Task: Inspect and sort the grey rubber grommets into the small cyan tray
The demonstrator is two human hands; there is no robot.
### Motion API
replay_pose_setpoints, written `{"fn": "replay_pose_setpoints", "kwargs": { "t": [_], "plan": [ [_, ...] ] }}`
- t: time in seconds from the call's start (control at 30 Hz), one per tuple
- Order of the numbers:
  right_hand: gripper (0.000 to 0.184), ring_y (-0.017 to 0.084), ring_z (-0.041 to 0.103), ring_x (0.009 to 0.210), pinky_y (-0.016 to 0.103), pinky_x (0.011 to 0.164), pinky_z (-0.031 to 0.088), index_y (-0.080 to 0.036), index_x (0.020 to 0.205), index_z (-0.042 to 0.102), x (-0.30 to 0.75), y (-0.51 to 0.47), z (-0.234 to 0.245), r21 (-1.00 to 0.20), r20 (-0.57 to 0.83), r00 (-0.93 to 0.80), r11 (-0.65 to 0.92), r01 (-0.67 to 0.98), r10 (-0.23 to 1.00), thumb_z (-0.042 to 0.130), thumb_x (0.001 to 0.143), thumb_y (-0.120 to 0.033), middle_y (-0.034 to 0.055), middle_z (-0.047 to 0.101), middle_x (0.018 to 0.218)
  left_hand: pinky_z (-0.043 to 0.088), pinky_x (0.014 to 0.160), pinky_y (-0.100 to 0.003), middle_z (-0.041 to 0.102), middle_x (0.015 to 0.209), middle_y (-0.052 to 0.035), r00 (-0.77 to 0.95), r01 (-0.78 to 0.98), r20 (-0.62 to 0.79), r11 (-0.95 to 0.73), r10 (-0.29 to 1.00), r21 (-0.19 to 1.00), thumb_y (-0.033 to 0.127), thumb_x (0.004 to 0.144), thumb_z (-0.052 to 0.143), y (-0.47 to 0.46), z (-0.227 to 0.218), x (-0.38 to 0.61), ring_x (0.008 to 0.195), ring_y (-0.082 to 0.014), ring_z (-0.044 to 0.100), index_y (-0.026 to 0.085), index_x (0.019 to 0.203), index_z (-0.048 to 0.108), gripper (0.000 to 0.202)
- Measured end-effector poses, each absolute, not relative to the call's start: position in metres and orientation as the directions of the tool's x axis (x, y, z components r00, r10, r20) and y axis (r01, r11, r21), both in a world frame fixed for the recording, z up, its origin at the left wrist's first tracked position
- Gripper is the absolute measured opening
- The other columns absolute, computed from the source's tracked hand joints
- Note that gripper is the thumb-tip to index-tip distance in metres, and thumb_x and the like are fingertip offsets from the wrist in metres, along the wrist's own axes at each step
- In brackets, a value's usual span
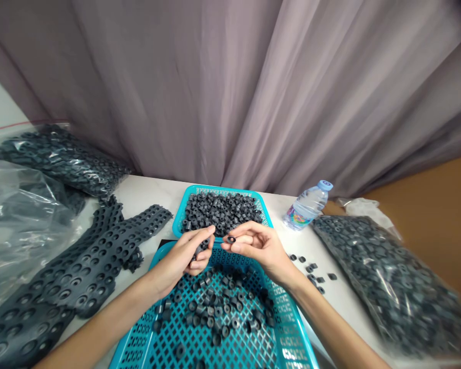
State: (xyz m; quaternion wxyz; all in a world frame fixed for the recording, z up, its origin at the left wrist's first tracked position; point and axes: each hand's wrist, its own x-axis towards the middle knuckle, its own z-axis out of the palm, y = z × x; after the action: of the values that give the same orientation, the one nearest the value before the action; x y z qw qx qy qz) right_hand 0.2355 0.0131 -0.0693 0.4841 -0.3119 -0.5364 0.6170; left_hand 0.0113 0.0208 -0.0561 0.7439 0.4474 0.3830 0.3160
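My left hand (190, 253) is cupped over the near teal basket (288, 343) with its fingers curled round several small dark rubber rings (203, 247). My right hand (255, 246) sits just to its right, pinching a single dark ring (231, 239) between thumb and fingertips. The two hands almost touch. Loose dark rings (218, 307) are scattered on the mesh floor of the near basket below them. Behind the hands, a second teal basket (180, 215) is heaped with the same rings.
Dark rubber sheets (84, 266) full of round holes lie on the white table at the left, beside clear plastic bags (19, 205) of more. A bag of rings (388, 287) lies at the right. A water bottle (307, 207) rests near it, with a few stray rings (315, 274).
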Motion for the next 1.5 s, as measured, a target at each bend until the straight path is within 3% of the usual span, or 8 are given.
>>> {"fn": "replay_pose_setpoints", "kwargs": {
  "t": [0.57,0.67,0.8,0.87,1.03,1.17,1.5],
  "plan": [
    [0.027,0.017,0.081,0.079,0.026,0.074,0.065,-0.018,0.11,0.079,0.235,0.013,-0.072,-0.974,0.123,-0.44,0.023,-0.226,0.89,0.089,0.085,-0.023,0.0059,0.084,0.088,0.012,0.049,-0.022,0.033,0.06,0.0098,0.505,-0.12,-0.301,0.411,0.809,0.904,0.058,0.1,0.058,0.02,-0.056,0.012,0.048,-0.0061,0.023,0.021,0.084,0.052,0.041],
    [0.026,0.017,0.079,0.082,0.027,0.075,0.064,-0.018,0.114,0.078,0.236,0.012,-0.071,-0.981,0.119,-0.488,0.027,-0.192,0.865,0.084,0.089,-0.025,0.0053,0.083,0.09,0.012,0.048,-0.022,0.033,0.06,0.01,0.499,-0.122,-0.299,0.408,0.813,0.905,0.059,0.099,0.059,0.02,-0.056,0.012,0.048,-0.0062,0.023,0.021,0.084,0.053,0.041],
    [0.015,0.017,0.076,0.091,0.032,0.081,0.063,-0.02,0.106,0.082,0.234,0.01,-0.065,-0.991,0.129,-0.641,0.125,-0.052,0.757,0.071,0.096,-0.023,0.0061,0.081,0.106,0.012,0.049,-0.022,0.033,0.06,0.0098,0.498,-0.123,-0.287,0.394,0.818,0.911,0.058,0.099,0.059,0.02,-0.055,0.011,0.048,-0.0064,0.023,0.021,0.083,0.052,0.041],
    [0.02,0.018,0.074,0.094,0.034,0.083,0.061,-0.02,0.103,0.083,0.232,0.009,-0.062,-0.987,0.125,-0.684,0.163,-0.009,0.719,0.064,0.098,-0.02,0.0061,0.08,0.109,0.012,0.048,-0.023,0.033,0.06,0.0097,0.501,-0.12,-0.282,0.389,0.818,0.913,0.058,0.1,0.057,0.021,-0.056,0.011,0.048,-0.0067,0.023,0.021,0.084,0.052,0.041],
    [0.02,0.017,0.069,0.086,0.033,0.079,0.058,-0.02,0.109,0.078,0.225,0.005,-0.061,-0.933,0.229,-0.505,0.336,0.131,0.832,0.059,0.104,-0.026,0.0054,0.075,0.102,0.014,0.048,-0.022,0.034,0.061,0.0096,0.502,-0.101,-0.282,0.379,0.818,0.92,0.06,0.101,0.054,0.022,-0.06,0.011,0.049,-0.0068,0.023,0.021,0.085,0.051,0.042],
    [0.015,0.018,0.065,0.089,0.033,0.078,0.056,-0.021,0.111,0.073,0.221,0.002,-0.063,-0.849,0.358,-0.431,0.481,0.218,0.828,0.066,0.103,-0.032,0.0059,0.069,0.105,0.015,0.047,-0.022,0.035,0.058,0.01,0.507,-0.041,-0.311,0.383,0.804,0.923,0.067,0.098,0.055,0.019,-0.063,0.014,0.047,-0.0065,0.025,0.021,0.083,0.052,0.049],
    [0.018,0.018,0.062,0.083,0.031,0.074,0.053,-0.02,0.099,0.073,0.22,0.001,-0.066,-0.809,0.391,-0.436,0.528,0.257,0.811,0.073,0.099,-0.038,0.0037,0.067,0.093,0.013,0.047,-0.022,0.041,0.056,0.0092,0.564,0.051,-0.335,0.373,0.755,0.927,0.073,0.093,0.057,0.015,-0.065,0.018,0.045,-0.0069,0.026,0.02,0.089,0.057,0.053]
  ]
}}
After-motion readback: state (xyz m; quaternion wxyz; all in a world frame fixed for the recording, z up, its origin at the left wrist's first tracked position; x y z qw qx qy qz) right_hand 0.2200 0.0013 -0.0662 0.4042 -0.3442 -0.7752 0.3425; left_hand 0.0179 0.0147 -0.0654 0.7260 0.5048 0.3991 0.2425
